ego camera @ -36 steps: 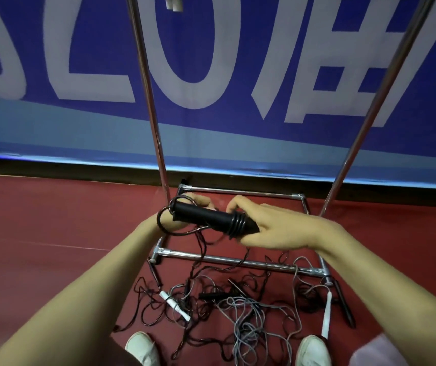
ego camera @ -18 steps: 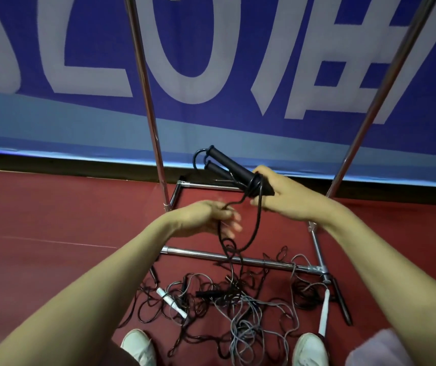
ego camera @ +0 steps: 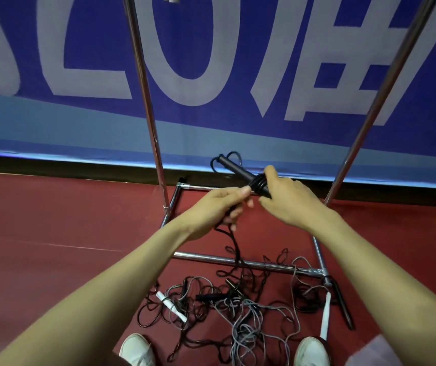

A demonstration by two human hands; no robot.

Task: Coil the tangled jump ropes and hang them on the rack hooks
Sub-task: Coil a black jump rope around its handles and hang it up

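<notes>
My right hand (ego camera: 288, 199) grips the black jump-rope handles (ego camera: 235, 169), which point up and to the left with several turns of black cord wound round them. My left hand (ego camera: 215, 207) pinches that black cord (ego camera: 235, 244) just below the wraps; the cord hangs down from it to the floor. A tangle of black and grey ropes (ego camera: 238, 307) lies on the red floor between my shoes, with two white handles (ego camera: 170, 306) (ego camera: 326, 317) in it. The chrome rack (ego camera: 148, 101) stands in front of me; its hooks are out of view.
The rack's base bars (ego camera: 238, 261) cross the floor under my hands, with a right upright (ego camera: 386, 83) leaning up to the top edge. A blue banner wall (ego camera: 53, 122) stands close behind. My white shoes (ego camera: 137, 350) (ego camera: 312, 351) touch the rope pile.
My right hand lifted the handles up and back, then settled slightly lower. My left hand let go of the handle end, took the hanging cord and moved up beside the wraps.
</notes>
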